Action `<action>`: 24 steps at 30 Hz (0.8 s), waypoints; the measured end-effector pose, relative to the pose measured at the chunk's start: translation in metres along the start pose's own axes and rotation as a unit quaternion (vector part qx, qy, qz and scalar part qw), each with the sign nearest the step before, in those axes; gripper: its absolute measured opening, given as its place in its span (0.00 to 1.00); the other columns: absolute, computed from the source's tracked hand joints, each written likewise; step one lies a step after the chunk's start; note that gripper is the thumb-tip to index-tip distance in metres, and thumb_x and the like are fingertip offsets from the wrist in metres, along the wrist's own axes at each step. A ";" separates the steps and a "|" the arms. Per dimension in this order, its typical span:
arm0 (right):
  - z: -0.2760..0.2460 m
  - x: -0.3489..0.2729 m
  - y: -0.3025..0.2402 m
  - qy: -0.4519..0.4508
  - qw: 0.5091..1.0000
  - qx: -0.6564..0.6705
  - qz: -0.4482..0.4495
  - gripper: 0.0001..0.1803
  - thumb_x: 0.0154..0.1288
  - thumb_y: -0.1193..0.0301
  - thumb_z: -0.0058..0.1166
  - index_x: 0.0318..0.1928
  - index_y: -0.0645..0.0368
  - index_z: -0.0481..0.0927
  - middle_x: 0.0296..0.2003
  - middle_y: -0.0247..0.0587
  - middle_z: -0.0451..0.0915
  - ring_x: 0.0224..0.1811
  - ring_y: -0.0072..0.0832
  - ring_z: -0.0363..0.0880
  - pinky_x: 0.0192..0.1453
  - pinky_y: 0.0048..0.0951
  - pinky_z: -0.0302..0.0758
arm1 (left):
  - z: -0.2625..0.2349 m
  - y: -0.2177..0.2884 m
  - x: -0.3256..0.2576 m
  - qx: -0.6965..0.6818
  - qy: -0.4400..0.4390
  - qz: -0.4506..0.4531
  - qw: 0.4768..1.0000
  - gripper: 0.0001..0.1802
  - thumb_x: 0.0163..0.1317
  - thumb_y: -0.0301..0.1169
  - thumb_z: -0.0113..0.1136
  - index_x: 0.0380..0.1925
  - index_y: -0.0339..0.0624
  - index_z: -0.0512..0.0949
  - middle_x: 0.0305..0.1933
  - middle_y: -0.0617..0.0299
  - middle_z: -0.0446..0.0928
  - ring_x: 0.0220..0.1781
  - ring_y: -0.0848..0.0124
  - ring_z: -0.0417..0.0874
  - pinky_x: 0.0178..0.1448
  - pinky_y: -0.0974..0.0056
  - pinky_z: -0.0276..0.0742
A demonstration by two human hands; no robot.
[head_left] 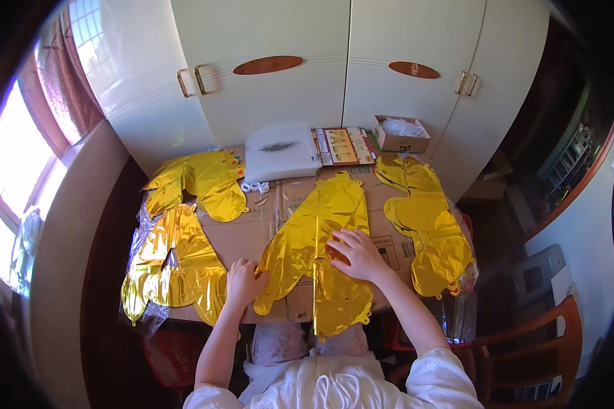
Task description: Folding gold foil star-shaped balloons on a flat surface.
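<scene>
A flat gold foil balloon [329,204] lies in the middle of the cardboard-covered table, its lower end reaching over the near edge. My right hand [356,255] rests on its right side, fingers apart and slightly bent over the foil. Beside the balloon's left edge, my left hand [246,281] is closed with curled fingers; whatever they may hold is hidden. Another gold foil balloon [177,255], with a gap in its middle, lies left of my left hand. A stack of curvy gold foil balloons [426,221] lies at the right.
More gold foil [201,180] lies at the back left. Along the back are a whitish translucent plastic case [280,153], flat printed packages [344,146], white tape rolls [255,187] and a small box [401,140] holding clear plastic. Cabinets [266,95] stand behind; a wooden chair [569,341] stands at right.
</scene>
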State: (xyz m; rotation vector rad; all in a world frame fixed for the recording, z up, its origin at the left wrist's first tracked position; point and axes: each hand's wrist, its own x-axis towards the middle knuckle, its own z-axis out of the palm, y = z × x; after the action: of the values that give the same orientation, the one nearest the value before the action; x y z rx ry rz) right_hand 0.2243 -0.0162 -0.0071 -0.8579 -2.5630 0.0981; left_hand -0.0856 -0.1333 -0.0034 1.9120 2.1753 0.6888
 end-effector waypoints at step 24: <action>0.023 -0.010 0.019 0.101 0.994 0.052 -0.001 0.22 0.59 0.62 0.60 0.52 0.58 0.78 0.54 0.46 0.76 0.59 0.42 0.73 0.63 0.41 0.69 | 0.055 0.136 -0.003 -0.176 -0.101 0.246 0.948 0.14 0.58 0.34 0.61 0.28 0.32 0.73 0.60 0.33 0.71 0.67 0.37 0.67 0.69 0.38 0.63</action>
State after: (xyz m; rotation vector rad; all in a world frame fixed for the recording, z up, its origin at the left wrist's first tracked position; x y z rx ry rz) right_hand 0.2321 -0.0049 -0.0359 -0.7848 -2.3488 0.1354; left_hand 0.0596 -0.1132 0.0082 2.2129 1.3475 0.8402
